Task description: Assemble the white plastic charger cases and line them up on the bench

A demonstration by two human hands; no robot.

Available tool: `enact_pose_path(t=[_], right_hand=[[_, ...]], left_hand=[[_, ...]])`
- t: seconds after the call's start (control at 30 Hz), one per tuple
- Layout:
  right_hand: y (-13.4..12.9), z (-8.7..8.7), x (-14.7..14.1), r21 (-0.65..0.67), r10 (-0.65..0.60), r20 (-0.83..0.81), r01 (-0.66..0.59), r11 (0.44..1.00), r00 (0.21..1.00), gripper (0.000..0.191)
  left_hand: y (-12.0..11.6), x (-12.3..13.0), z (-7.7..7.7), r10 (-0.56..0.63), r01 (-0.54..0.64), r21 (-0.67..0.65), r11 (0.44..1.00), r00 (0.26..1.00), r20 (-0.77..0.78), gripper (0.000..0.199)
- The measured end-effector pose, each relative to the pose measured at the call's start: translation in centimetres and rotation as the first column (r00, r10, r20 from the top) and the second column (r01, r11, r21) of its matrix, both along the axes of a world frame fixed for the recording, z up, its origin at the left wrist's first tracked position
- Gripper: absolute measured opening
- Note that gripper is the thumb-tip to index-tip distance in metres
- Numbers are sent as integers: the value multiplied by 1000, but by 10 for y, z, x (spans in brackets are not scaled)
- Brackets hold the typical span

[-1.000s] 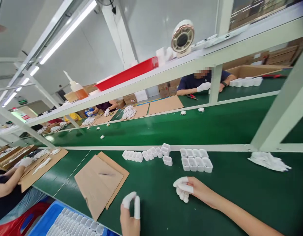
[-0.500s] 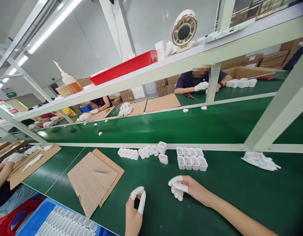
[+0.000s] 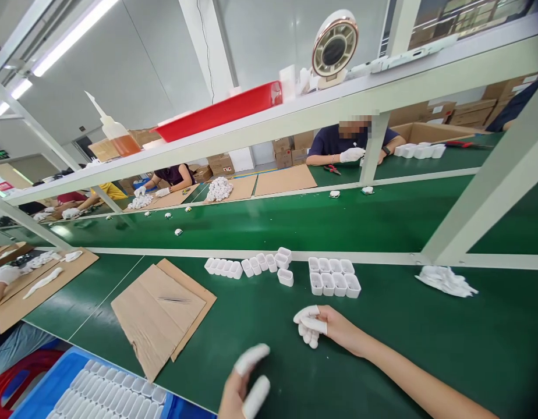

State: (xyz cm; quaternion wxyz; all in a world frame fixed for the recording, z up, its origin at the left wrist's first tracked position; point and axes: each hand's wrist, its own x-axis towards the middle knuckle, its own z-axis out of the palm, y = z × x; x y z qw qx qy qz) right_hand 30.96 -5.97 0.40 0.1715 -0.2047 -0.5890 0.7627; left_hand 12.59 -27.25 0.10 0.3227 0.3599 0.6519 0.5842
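standing wider apart than before: left fingers (image 3: 251, 359)

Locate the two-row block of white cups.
In the head view, the two-row block of white cups sits right of centre on the green table, just beyond the right hand.

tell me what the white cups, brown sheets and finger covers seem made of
White cups: probably moulded plastic, smooth with a faint sheen, going by their thin, even walls.
Brown sheets: likely cardboard, matte, with creases and a ragged edge.
Finger covers: perhaps thin rubber or fabric, matte white and close-fitting; which one, I can't tell.
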Motion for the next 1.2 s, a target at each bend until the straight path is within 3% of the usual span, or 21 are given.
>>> enact_pose_path(t=[0.1, 0.17, 0.27, 0.37, 0.43, 0.57, 0.63, 0.7, 0.8, 0.9, 1.2], right_hand=[[-1, 4, 0, 5, 0, 9, 0, 1000, 1000, 43], [-2, 4, 0, 10, -2, 10, 2, 1000, 1000, 45], [-1, 3, 0, 3, -12, 6, 12, 1000, 1000, 46], [-1, 1, 0, -2, -17, -4, 17, 1000, 1000, 46], [-2, 1, 0, -1, -15, -16, 15, 1000, 1000, 45], [-2, 1, 0, -2, -9, -33, 9, 1000, 999, 44], [-1, 1, 0, -1, -6, -37, 6, 1000, 999, 44], [-1, 1, 0, -1, -7, -42, 7, 1000, 999, 44], [-1, -1, 0, -4, -12, -49, 12, 1000, 999, 45], [-1, -1, -1, -10, -16, -53, 16, 1000, 998, 46], [-1, -1, -3, -56, -16, -68, 12, 998, 998, 48]], left_hand=[[3, -24, 11, 248, -244, 60, 968, 966, -77, 51], [2, -33, 12, 293, -289, 57, 956, 952, -82, 52], [5, -34, 7, 165, -164, 16, 986, 983, -78, 52], [23, -32, 14, -126, 111, -79, 991, 967, -223, 48], [45, -32, 30, -332, 268, -206, 941, 844, -420, 46], [98, -33, 82, -416, 233, -346, 909, 465, -782, 44], [126, -28, 109, -438, 228, -385, 894, 274, -856, 39], [152, -18, 134, -463, 192, -436, 879, 132, -876, 31], [184, 2, 157, -500, 133, -505, 853, -66, -863, 16], [204, 21, 157, -525, 176, -539, 824, -125, -842, 15], [222, 43, 113, -576, 294, -609, 737, -199, -793, 10]])
